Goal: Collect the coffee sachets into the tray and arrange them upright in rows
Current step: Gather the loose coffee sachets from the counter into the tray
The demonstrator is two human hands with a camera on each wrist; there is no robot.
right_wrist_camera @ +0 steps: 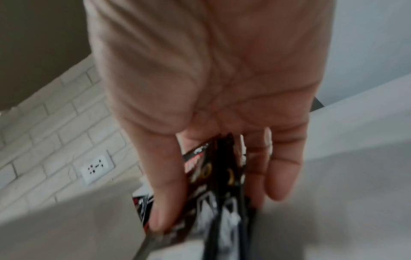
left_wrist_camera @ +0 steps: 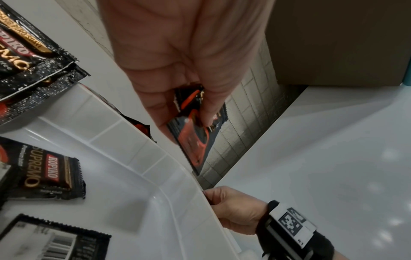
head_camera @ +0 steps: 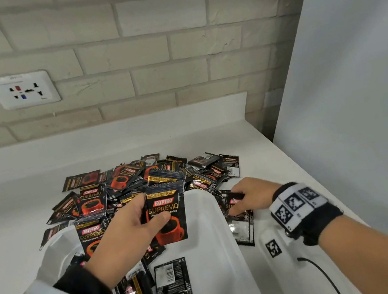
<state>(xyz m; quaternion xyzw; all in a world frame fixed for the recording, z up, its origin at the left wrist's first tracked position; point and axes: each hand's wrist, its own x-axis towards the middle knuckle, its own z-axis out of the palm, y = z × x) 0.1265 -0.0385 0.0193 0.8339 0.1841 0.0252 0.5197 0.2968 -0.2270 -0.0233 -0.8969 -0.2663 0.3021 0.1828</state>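
1. The left hand (head_camera: 127,231) is above the tray (head_camera: 206,260). Its thumb and fingers pinch one coffee sachet (head_camera: 167,215) and hold it upright, face toward the camera, over the back part of the tray.

2. Inside the tray only a few sachets are collected. One leans nearly upright (head_camera: 92,237) at the back-left side, and the others (head_camera: 173,291) lie flat toward the front. No row is formed yet, so in my judgement the task is at an early stage.

3. The big heap of sachets (head_camera: 142,181) lies on the counter (head_camera: 21,227) behind the tray and reaches its back rim. Most of the collecting is still to do, and after it all of the arranging.

4. The right hand (head_camera: 250,197) is on the counter just beside the right rim of the tray. Its fingers are curled around a few sachets (head_camera: 233,202); the right wrist view is blurred, so I cannot count them. More sachets (head_camera: 243,231) lie flat under it, near the rim.

5. The tray floor is mostly bare on the right side, so there is room to begin a row. The counter's right edge (head_camera: 321,177) is near the right hand, with a tall pale panel (head_camera: 354,68) beyond it, so this side is narrow. The left part of the counter is more open.
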